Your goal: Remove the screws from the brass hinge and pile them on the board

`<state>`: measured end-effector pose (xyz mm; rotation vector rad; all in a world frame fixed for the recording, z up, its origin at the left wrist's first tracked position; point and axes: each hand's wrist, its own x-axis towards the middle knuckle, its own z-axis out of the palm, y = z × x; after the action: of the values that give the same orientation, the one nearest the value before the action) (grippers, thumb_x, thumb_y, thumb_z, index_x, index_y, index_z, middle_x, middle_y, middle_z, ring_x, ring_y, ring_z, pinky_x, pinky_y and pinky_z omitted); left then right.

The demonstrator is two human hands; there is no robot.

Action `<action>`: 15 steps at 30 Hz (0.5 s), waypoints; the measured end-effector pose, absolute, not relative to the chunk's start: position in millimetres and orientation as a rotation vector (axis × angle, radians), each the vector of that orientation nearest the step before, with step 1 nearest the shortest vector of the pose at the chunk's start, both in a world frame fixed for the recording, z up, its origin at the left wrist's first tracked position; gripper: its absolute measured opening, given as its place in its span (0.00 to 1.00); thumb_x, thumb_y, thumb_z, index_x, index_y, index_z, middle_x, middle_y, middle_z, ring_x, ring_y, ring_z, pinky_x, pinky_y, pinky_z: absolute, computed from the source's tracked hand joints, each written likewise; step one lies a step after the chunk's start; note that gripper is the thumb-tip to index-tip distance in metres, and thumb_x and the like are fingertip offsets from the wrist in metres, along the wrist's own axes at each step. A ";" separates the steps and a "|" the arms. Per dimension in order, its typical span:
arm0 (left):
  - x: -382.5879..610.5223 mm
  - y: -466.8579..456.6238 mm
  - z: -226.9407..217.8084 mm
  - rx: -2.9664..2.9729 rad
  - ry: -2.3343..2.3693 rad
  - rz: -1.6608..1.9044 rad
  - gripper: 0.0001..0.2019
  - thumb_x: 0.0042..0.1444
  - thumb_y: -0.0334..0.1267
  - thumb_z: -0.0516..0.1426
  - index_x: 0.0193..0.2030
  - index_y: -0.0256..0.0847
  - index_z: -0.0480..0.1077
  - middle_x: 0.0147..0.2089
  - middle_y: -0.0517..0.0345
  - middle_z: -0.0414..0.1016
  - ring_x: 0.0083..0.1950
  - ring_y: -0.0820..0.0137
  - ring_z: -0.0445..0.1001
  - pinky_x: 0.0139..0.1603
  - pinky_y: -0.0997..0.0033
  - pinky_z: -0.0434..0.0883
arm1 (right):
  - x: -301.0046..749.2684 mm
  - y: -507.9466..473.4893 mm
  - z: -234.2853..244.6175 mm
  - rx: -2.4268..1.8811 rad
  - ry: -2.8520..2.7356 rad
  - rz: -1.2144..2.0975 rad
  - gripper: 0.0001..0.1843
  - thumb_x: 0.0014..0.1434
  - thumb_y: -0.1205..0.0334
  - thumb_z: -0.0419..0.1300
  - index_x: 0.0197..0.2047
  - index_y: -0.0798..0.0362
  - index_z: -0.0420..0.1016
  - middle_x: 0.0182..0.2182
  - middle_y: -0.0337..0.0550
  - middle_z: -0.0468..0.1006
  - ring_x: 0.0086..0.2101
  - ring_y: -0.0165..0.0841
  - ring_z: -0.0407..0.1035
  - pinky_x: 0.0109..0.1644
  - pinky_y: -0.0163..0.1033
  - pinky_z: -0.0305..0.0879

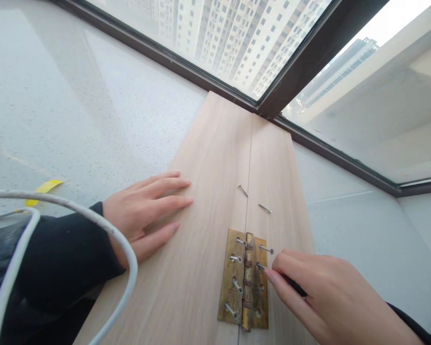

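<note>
Brass hinge (pixel 244 280) lies flat across the seam between two pale wooden boards (pixel 204 230), its leaves spread open, near the lower middle of the view. Several screws stand partly driven in its holes. The right hand (pixel 326 292) reaches in from the lower right; its fingers (pixel 278 278) are pressed together around one screw (pixel 261 265) on the hinge's right leaf, pinching it with a thin dark tool just visible beneath them. The left hand (pixel 143 211) rests flat on the left board, fingers spread slightly and straight, holding nothing. Two loose screws (pixel 253 199) lie on the boards just beyond the hinge. A white cable (pixel 118 239) loops over the left sleeve, and the boards sit on a speckled sill (pixel 75 105) below a window (pixel 237 43).
</note>
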<state>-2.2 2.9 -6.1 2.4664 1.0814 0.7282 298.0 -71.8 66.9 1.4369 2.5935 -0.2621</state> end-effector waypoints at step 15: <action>-0.5 2.5 -6.5 2.436 1.087 0.767 0.17 0.57 0.37 0.52 0.52 0.40 0.71 0.61 0.50 0.68 0.66 0.58 0.60 0.64 0.52 0.64 | 318.6 -22.5 82.6 1.795 2.513 -0.607 0.12 0.65 0.53 0.52 0.37 0.48 0.72 0.31 0.40 0.74 0.30 0.35 0.69 0.33 0.41 0.63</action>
<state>-0.5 2.5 -6.5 2.4361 1.0871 0.7672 318.6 -22.5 82.6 1.7952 2.5126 -0.6070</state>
